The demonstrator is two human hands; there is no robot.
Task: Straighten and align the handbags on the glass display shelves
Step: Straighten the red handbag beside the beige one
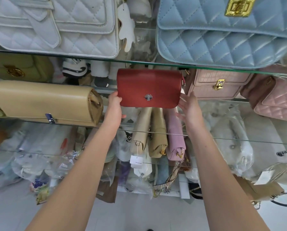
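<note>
Red handbag [148,87] is seen in the centre of the frame, just under the front edge of the upper glass shelf [73,55]. Its long axis runs left to right across the picture. The flap front is turned toward the camera, with the round silver clasp [148,97] low on the middle of the flap. A tan handbag [39,100] lies at the left of it and a pale pink handbag [214,84] stands just beside its right end. Whether its base rests on the shelf below cannot be told.

The bag is held between both hands. The left hand [113,107] is placed at the lower left corner, its fingers [115,97] curled round the edge in a grip and the thumb spread below. The right hand [190,107] is set near the lower right corner, its fingers [183,99] straight and spread, holding nothing, the tips at the bag's end. Both forearms are stretched up from the bottom of the frame, bare and nearly straight, converging toward the bag.
</note>
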